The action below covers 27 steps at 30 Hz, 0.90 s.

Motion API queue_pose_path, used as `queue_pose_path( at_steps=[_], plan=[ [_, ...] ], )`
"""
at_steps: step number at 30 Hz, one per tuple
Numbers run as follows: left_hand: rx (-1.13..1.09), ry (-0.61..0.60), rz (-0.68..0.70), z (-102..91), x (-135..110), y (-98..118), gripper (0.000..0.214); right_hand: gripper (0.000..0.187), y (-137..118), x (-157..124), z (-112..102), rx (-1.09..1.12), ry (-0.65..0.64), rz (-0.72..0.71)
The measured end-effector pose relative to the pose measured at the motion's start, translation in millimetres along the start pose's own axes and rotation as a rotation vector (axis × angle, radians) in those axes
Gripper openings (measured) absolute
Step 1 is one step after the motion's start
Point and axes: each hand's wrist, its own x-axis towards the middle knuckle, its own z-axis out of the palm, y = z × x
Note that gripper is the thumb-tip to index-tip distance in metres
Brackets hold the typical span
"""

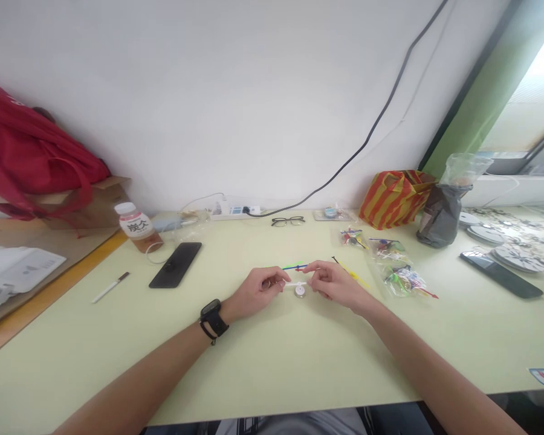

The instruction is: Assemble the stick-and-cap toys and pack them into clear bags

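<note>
Both my hands meet at the middle of a pale green table [272, 362]. My left hand [258, 292], a black watch on its wrist, is closed and pinches one end of a small white piece [294, 284]. My right hand [330, 281] pinches the other end. A small round white and grey part [300, 292] sits on the table just under the piece. Thin green, blue and red sticks [294, 266] lie just behind my fingers.
A black phone [175, 264], a white pen [110, 287] and a drink bottle [138, 228] lie left. Glasses [288, 220] and a power strip [233, 211] sit by the wall. Clear bags of coloured parts [401, 272], a striped bag [396, 196], another phone [501, 273] lie right.
</note>
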Motion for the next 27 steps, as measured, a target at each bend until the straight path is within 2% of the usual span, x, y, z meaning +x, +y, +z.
queue_pose_path(
  at_steps=[5,9,14,18,27],
  plan=[
    [0.196,0.016,0.127,-0.3,-1.4,-1.6,0.018,0.043,4.7,-0.4,2.4,-0.018,-0.017,0.192],
    [0.373,0.092,0.252,-9.2,-2.0,-0.7,0.018,0.042,1.9,-2.0,0.7,0.03,-0.045,0.178],
    [0.57,0.062,0.17,-25.0,-3.9,-6.1,0.027,0.04,-4.5,-4.4,-2.5,0.063,-0.048,0.173],
    [0.571,-0.001,0.11,-28.7,-3.4,-12.6,0.025,0.041,-2.2,-3.6,-3.2,0.027,-0.048,0.197],
    [0.355,0.002,0.169,-22.0,0.0,-22.9,0.034,0.042,2.5,-2.6,-3.3,-0.019,-0.077,0.248]
  ],
)
